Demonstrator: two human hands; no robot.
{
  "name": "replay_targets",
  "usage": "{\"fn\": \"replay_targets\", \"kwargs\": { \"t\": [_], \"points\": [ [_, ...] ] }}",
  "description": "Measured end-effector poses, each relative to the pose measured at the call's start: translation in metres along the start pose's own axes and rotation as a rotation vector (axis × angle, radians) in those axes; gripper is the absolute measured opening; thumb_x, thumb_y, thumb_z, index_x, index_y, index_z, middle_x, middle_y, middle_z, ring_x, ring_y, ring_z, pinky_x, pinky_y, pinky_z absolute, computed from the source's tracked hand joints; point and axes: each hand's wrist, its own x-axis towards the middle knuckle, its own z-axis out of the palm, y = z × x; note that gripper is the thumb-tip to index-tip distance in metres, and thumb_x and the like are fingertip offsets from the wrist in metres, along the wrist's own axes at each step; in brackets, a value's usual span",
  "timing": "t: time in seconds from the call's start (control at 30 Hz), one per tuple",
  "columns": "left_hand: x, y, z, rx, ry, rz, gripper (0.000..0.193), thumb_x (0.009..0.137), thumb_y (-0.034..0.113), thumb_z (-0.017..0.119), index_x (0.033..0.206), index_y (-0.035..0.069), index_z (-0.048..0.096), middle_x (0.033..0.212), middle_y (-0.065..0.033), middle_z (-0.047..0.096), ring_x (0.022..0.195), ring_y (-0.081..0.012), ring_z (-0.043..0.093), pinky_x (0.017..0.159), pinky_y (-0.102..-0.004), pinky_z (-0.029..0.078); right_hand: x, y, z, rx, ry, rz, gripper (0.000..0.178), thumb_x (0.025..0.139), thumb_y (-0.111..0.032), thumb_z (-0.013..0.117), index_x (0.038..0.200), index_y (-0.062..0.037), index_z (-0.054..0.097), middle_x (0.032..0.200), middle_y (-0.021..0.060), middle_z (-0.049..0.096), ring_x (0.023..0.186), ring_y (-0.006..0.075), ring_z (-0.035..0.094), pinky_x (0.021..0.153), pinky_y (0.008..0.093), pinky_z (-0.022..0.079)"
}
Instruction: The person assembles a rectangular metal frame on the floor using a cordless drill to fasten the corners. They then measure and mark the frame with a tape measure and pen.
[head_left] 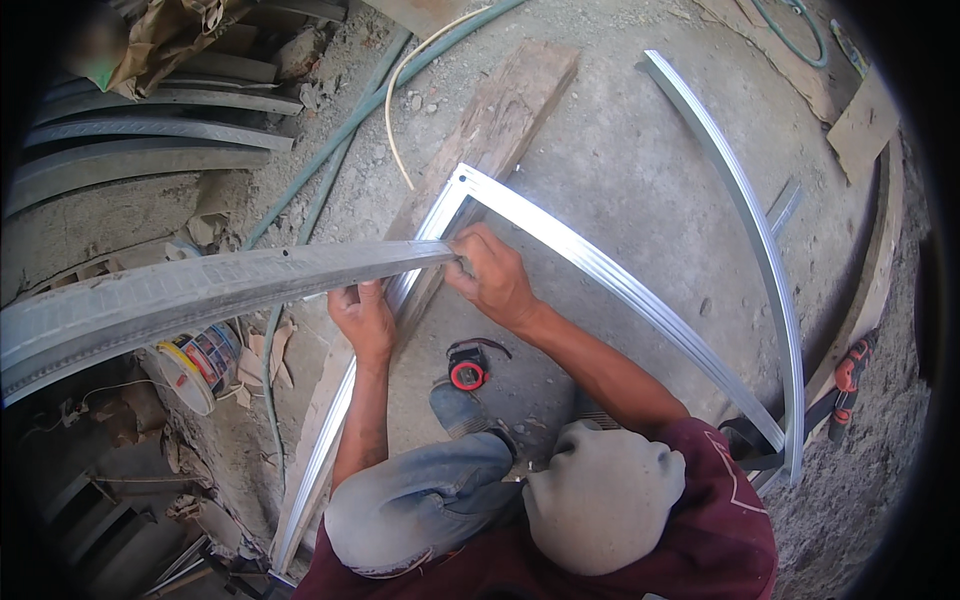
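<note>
A long grey metal channel [215,280] comes in from the left and ends over a bright metal frame [610,265]. My right hand [493,277] is closed at the channel's end, fingertips curled round it. Beneath the same channel, a little to the left, my left hand [364,318] grips its lower edge with the thumb up. The frame's two strips meet at a corner with a small dark hole. One runs down to the lower left, the other to the lower right. A wooden plank [510,105] lies under the corner.
A black and red tape measure [467,368] lies before my knees. Another metal strip [735,185] stretches along the right, near red-handled pliers [853,365]. A bucket [195,365], green hoses [345,135] and stacked metal channels [160,130] are on the left.
</note>
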Motion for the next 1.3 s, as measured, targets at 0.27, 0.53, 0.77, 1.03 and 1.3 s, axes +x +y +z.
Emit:
{"fn": "replay_targets", "kwargs": {
  "t": [0.27, 0.53, 0.77, 1.03, 1.3],
  "points": [
    [-0.002, 0.005, 0.007, 0.003, 0.016, -0.046, 0.033, 0.104, 0.022, 0.064, 0.124, -0.003, 0.056, 0.116, -0.012, 0.065, 0.105, -0.0217, 0.065, 0.093, -0.0386, 0.056, -0.001, -0.002, -0.003, -0.016, -0.01, 0.018, 0.027, 0.077, 0.003, 0.075, 0.098, 0.0011, 0.057, 0.096, 0.0183, 0.062, 0.083, 0.0372, 0.067, 0.071, 0.0411, 0.055],
    [0.001, 0.019, 0.009, -0.007, -0.04, -0.1, 0.031, 0.104, 0.026, 0.064, 0.117, -0.002, 0.06, 0.106, -0.012, 0.071, 0.095, -0.0193, 0.069, 0.09, -0.0341, 0.057, -0.002, 0.001, 0.009, -0.089, -0.001, -0.016, 0.024, 0.078, 0.001, 0.074, 0.098, -0.0008, 0.06, 0.098, 0.0177, 0.065, 0.083, 0.0344, 0.068, 0.072, 0.0404, 0.056],
    [0.003, 0.019, 0.009, 0.038, -0.101, -0.117, 0.025, 0.103, 0.021, 0.065, 0.112, -0.003, 0.065, 0.102, -0.0094, 0.072, 0.092, -0.0154, 0.069, 0.085, -0.0303, 0.056, -0.002, 0.005, 0.009, -0.064, 0.009, -0.059, 0.023, 0.08, 0.003, 0.075, 0.098, 0.0001, 0.061, 0.097, 0.0153, 0.064, 0.084, 0.0289, 0.068, 0.074, 0.0359, 0.059],
    [0.0, 0.023, 0.013, 0.061, -0.127, -0.113, 0.024, 0.103, 0.02, 0.065, 0.112, -0.002, 0.065, 0.102, -0.0089, 0.072, 0.092, -0.0147, 0.069, 0.085, -0.0303, 0.056, -0.004, 0.008, 0.007, -0.068, -0.026, -0.042, 0.023, 0.081, 0.003, 0.075, 0.098, 0.0002, 0.059, 0.096, 0.0142, 0.062, 0.085, 0.0266, 0.068, 0.074, 0.0347, 0.061],
    [0.001, 0.024, 0.014, 0.092, -0.154, -0.09, 0.024, 0.103, 0.02, 0.064, 0.112, -0.003, 0.065, 0.102, -0.0089, 0.072, 0.092, -0.0145, 0.068, 0.086, -0.0302, 0.056, -0.001, 0.005, 0.006, -0.088, -0.016, -0.066, 0.024, 0.081, 0.004, 0.074, 0.096, -0.0007, 0.056, 0.096, 0.0145, 0.061, 0.084, 0.0286, 0.068, 0.072, 0.0354, 0.061]
  ]
}}
